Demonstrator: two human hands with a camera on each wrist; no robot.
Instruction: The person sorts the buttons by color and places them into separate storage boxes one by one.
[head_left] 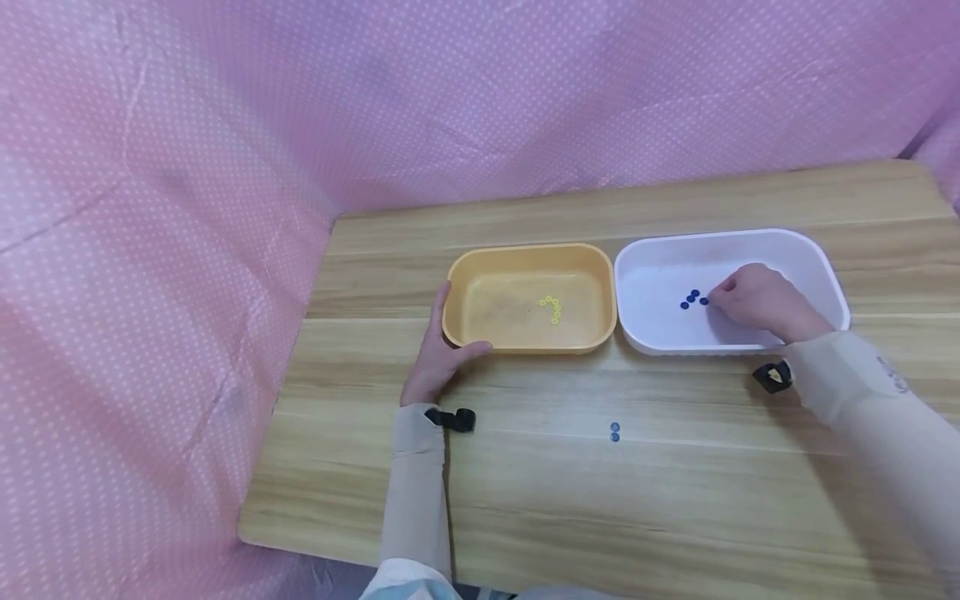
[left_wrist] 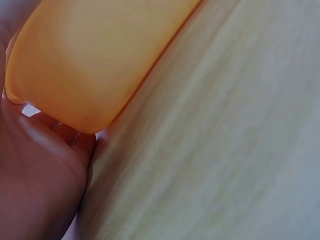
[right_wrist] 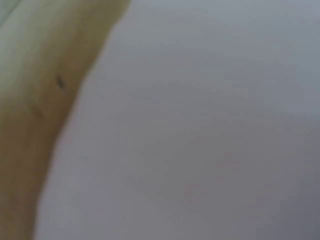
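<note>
My left hand (head_left: pixel 437 360) grips the near left corner of an orange plastic tray (head_left: pixel 525 348), thumb on the front rim and fingers along the left side. In the left wrist view that hand's fingers pass partly behind the tray wall (left_wrist: pixel 100 55). Inside the white tray (head_left: pixel 630 321), my right hand (head_left: pixel 761 302) is lowered with bent fingers, fingertips beside several small dark blue discs (head_left: pixel 691 298). Whether it pinches a disc is hidden. The right wrist view shows only the white tray's outer wall (right_wrist: pixel 190 125), blurred.
Several small yellow rings (head_left: pixel 556 309) lie in the orange tray. Two blue-grey discs (head_left: pixel 615 432) rest on the wooden table (head_left: pixel 540 483), in front of the trays. The trays stand side by side. A pink dotted cloth (head_left: pixel 487 100) hangs behind the table.
</note>
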